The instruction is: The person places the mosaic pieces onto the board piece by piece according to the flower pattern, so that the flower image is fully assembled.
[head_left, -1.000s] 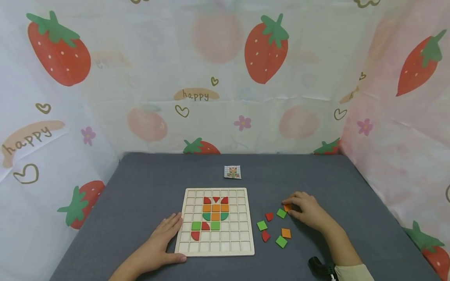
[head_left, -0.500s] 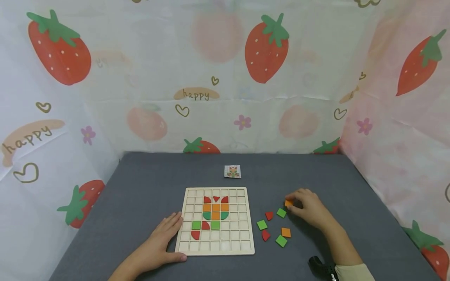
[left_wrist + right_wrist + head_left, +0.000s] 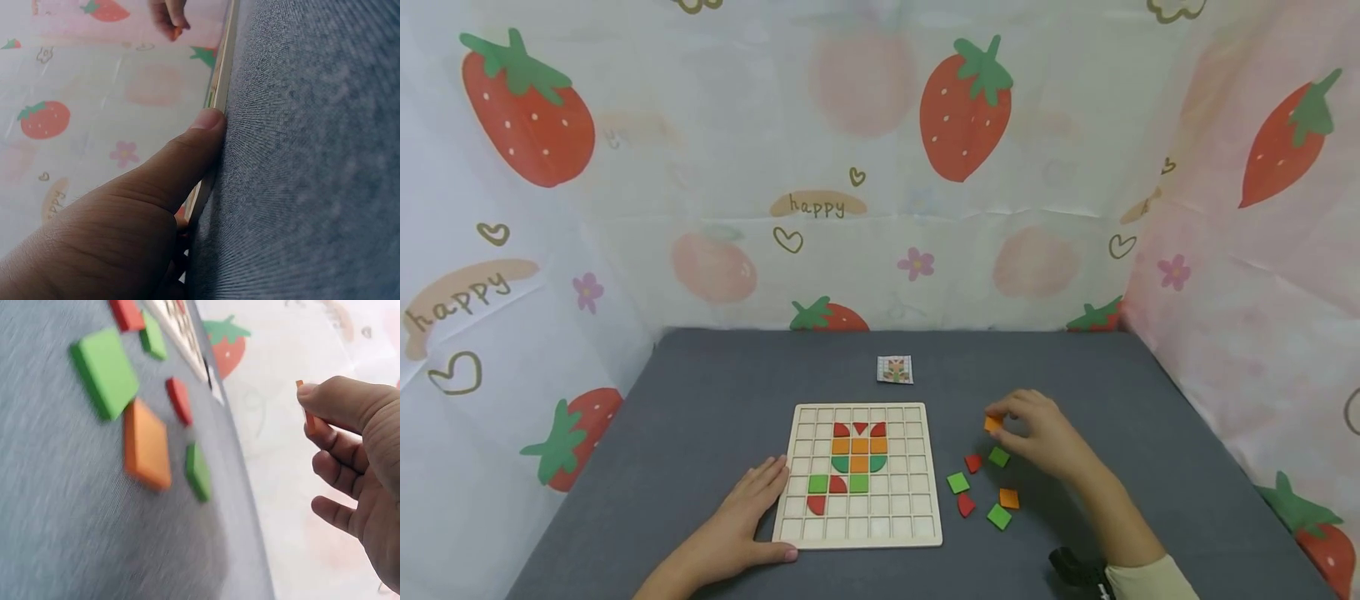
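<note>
My right hand (image 3: 1037,429) pinches an orange square tile (image 3: 993,423) between thumb and fingertips, above the cloth and to the right of the board. In the right wrist view the same orange tile (image 3: 309,419) shows edge-on, clear of the surface. My left hand (image 3: 748,517) rests at the lower left of the wooden grid board (image 3: 902,527), fingers straight along its left side and thumb at the front edge. The left wrist view shows that thumb (image 3: 181,150) against the board's rim. Red, orange and green pieces sit in the board's upper and left-middle cells.
Right of the board lie loose pieces: green squares (image 3: 999,517), an orange square (image 3: 1009,498) and red pieces (image 3: 966,504). A small pattern card (image 3: 895,369) lies behind the board. Grey cloth (image 3: 737,375) covers the table, with printed curtains around it.
The right hand has taken the orange tile up off the cloth and carried it leftward, toward the board. The left hand and the board stay in place.
</note>
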Action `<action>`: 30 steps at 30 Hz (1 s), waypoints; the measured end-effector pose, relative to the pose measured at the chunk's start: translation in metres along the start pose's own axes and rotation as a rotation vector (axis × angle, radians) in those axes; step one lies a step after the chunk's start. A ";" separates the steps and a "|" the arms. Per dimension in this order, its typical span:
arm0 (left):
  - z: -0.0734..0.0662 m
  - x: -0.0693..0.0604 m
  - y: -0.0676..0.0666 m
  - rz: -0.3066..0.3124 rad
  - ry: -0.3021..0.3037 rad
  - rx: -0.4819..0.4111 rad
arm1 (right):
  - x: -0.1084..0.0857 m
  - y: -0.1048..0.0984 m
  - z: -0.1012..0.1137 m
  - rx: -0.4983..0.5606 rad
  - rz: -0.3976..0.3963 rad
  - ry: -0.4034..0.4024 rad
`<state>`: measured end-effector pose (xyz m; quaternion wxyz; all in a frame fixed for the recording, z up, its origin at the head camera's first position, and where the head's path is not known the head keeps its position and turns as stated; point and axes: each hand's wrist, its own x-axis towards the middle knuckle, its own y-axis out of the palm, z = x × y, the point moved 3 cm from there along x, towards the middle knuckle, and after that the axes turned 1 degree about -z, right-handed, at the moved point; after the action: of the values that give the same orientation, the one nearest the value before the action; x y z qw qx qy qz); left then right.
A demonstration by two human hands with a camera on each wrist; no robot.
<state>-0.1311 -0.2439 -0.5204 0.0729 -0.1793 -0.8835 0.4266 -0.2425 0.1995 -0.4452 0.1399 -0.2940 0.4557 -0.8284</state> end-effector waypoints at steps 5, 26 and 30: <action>0.002 0.000 0.002 0.001 -0.003 -0.002 | 0.014 0.001 0.020 0.015 0.013 -0.031; 0.000 -0.001 0.000 -0.015 -0.018 0.006 | 0.057 0.034 0.099 0.062 0.092 -0.158; 0.000 -0.002 0.000 -0.010 -0.015 0.010 | 0.059 0.042 0.112 0.073 0.096 -0.189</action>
<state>-0.1293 -0.2444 -0.5202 0.0692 -0.1713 -0.8828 0.4318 -0.2215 0.0713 -0.4133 0.2323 -0.3432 0.4235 -0.8055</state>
